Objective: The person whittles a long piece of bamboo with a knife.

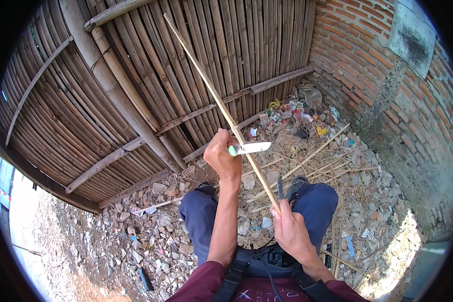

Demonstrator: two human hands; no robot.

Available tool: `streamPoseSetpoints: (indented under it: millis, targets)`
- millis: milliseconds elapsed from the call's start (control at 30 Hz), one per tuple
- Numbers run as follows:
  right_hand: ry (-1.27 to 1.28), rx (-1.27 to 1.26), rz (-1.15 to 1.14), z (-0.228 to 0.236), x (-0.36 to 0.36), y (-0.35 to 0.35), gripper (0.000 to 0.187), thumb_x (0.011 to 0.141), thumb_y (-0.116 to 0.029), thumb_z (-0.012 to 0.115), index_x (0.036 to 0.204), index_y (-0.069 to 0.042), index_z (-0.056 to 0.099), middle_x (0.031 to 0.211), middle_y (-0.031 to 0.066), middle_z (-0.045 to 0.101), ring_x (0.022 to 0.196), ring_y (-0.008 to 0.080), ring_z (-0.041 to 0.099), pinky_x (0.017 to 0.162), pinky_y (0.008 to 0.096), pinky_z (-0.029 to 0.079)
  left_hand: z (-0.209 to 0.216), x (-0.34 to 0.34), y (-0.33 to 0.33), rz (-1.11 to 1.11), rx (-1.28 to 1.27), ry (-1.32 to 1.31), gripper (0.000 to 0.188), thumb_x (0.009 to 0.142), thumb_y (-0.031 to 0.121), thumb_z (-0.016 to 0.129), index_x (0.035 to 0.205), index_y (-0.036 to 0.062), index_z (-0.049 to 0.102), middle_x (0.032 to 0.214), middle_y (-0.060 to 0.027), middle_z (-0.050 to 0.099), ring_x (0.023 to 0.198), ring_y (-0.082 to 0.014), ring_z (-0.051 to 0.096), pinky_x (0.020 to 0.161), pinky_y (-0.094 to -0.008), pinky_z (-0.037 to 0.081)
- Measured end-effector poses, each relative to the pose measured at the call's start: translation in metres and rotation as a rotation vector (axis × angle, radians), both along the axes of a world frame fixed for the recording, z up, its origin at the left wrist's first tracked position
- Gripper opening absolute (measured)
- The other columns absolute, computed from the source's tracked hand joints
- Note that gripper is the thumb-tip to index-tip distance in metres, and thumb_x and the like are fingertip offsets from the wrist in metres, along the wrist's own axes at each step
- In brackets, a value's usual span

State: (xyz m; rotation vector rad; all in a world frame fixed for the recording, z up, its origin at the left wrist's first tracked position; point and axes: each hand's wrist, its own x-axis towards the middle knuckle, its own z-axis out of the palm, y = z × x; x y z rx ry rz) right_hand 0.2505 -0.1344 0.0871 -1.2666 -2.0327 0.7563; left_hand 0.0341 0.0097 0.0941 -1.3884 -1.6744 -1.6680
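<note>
My left hand [219,153] is closed around the green handle of a knife [252,148], whose bright blade points right and lies across a long bamboo strip [206,80]. The strip slants from the upper left, where it tapers thin, down to my right hand [293,234]. That hand is closed around the strip's lower end, just in front of my right knee. Whether the edge bites into the bamboo cannot be made out. Both forearms come up between my bent knees in dark blue trousers [314,211].
A bamboo slat wall [267,45] with thick poles stands ahead and left; a brick wall [357,60] rises at right. Stony ground holds loose bamboo strips [317,153], litter [299,113] in the corner, and a dark cylindrical object [145,279] at lower left.
</note>
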Motion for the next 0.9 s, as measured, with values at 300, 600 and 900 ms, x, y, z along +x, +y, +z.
streamPoseSetpoints:
  millis: [300, 600, 900]
  targets:
    - [0.044, -0.270, 0.088, -0.006, 0.027, -0.009, 0.015, 0.109, -0.012, 0.053, 0.118, -0.001, 0.055, 0.080, 0.0285, 0.066, 0.079, 0.0538, 0.068, 0.070, 0.0605, 0.049, -0.033, -0.138, 0.010, 0.406, -0.092, -0.231, 0.027, 0.085, 0.005, 0.070, 0.108, -0.0010, 0.083, 0.081, -0.0271, 0.073, 0.074, -0.0451, 0.071, 0.072, -0.0513, 0.056]
    - [0.063, -0.055, -0.030, 0.009, 0.032, 0.006, 0.012, 0.109, -0.011, 0.055, 0.116, -0.001, 0.057, 0.076, 0.0266, 0.066, 0.076, 0.0509, 0.069, 0.065, 0.0558, 0.050, -0.041, -0.130, -0.025, 0.309, -0.048, -0.149, 0.002, 0.081, -0.002, 0.066, 0.082, -0.0043, 0.066, 0.072, -0.0261, 0.062, 0.067, -0.0482, 0.060, 0.062, -0.0490, 0.048]
    - [0.018, -0.072, 0.074, 0.006, 0.018, 0.004, 0.014, 0.106, -0.008, 0.058, 0.118, 0.000, 0.056, 0.073, 0.0273, 0.066, 0.073, 0.0508, 0.069, 0.064, 0.0579, 0.051, -0.010, -0.027, -0.035, -0.148, -0.091, -0.016, 0.022, 0.072, -0.007, 0.071, 0.078, 0.0036, 0.053, 0.073, -0.0159, 0.059, 0.067, -0.0394, 0.063, 0.061, -0.0447, 0.049]
